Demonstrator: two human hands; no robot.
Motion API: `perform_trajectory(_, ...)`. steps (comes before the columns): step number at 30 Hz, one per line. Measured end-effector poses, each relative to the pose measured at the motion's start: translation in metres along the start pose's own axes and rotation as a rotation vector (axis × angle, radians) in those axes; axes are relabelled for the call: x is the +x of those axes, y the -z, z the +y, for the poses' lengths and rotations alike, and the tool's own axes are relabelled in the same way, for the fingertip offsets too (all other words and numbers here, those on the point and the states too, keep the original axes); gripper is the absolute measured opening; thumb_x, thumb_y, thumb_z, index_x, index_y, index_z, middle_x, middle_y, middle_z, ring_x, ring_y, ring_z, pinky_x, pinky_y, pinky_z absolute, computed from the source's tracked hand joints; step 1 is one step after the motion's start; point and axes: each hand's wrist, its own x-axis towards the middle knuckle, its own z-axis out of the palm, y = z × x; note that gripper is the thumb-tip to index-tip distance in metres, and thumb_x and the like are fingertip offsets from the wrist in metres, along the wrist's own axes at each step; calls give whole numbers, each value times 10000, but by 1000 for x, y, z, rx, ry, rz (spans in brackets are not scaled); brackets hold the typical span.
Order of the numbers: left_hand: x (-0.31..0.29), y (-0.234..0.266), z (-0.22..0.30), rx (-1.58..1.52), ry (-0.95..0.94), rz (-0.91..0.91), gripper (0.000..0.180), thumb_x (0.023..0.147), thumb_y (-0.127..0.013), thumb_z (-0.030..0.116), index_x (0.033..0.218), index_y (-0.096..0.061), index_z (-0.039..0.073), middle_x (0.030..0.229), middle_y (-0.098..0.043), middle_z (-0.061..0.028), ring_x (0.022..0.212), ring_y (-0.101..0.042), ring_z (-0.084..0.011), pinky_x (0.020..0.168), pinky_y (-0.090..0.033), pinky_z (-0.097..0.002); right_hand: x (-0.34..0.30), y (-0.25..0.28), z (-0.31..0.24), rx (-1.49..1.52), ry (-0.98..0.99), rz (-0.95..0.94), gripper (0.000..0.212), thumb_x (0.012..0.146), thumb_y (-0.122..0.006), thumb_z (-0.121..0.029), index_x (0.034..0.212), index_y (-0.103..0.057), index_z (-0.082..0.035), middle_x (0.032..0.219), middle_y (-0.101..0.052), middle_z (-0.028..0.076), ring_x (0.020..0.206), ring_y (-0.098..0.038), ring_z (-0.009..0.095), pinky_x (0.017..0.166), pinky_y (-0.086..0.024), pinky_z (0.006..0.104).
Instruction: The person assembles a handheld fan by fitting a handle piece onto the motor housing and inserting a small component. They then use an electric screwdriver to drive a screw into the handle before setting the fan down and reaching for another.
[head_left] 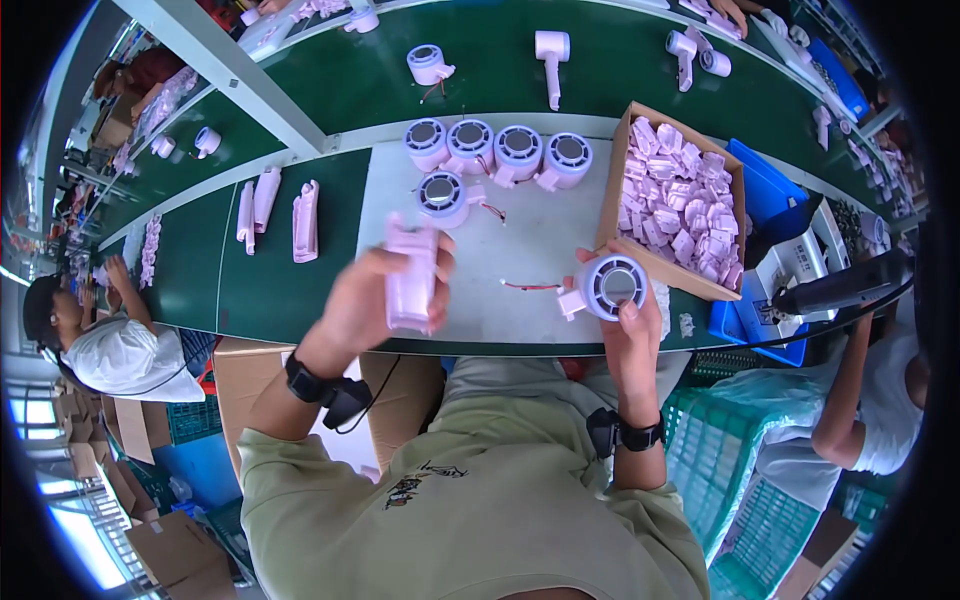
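My left hand is closed around a pink plastic handle shell, held upright above the pale work mat. In my right hand is a round pink fan head with a ringed vent, a grey centre and a short neck. Thin red and dark wires stick out from its neck toward the left. The two parts are apart. Beyond my hands, several similar fan heads stand on the mat, one nearer with its wires trailing.
At the right a cardboard box holds many small pink parts, beside a blue bin and a black cordless-looking tool. Handle shells lie on the green table at left. A conveyor carries assembled units behind. Co-workers sit on both sides.
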Motion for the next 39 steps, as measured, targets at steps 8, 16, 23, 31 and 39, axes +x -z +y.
perform_trajectory(8, 53, -32, -73, 260, 419, -442, 301, 930, -555, 211, 1138, -537, -6, 723, -588, -67, 521, -557, -140, 462, -437, -271, 11, -7, -8, -119, -86, -74, 626, 914, -568, -321, 1388, -378, 42, 1235, -585, 195, 986, -628, 207, 866, -504, 309)
perform_trajectory(16, 75, -7, -58, 326, 488, -445, 436, 962, -563, 316, 1267, -487, 13, 797, -590, -51, 565, -570, -117, 487, -442, -256, 27, -9, -18, -588, -130, -12, 470, 908, -622, -142, 1313, -482, 51, 1103, -648, 124, 827, -606, 119, 721, -504, 263)
perform_trajectory(23, 87, 22, -53, -155, 395, -601, 584, 1001, -418, 446, 1402, -367, 23, 982, -558, -63, 699, -519, -108, 612, -437, -252, 107, 29, -61, -1498, 45, -14, 228, 873, -614, -26, 1092, -677, -50, 1020, -659, 117, 829, -631, 193, 758, -494, 301)
perform_trajectory(31, 101, 29, -54, -238, 435, -562, 612, 1027, -295, 466, 1463, -281, 38, 1100, -533, -65, 803, -516, -145, 711, -450, -282, 135, 56, -55, -1779, 97, -259, 224, 841, -635, -80, 1058, -683, -51, 948, -616, 136, 861, -610, 320, 796, -483, 385)
perform_trajectory(39, 96, 19, -52, 27, 326, -442, 481, 1037, -353, 240, 1463, -260, 36, 1371, -460, -154, 1125, -564, -275, 944, -471, -380, 142, 63, -63, -1755, 45, -436, 207, 810, -666, -90, 1008, -683, -29, 975, -609, 132, 910, -594, 314, 831, -472, 368)
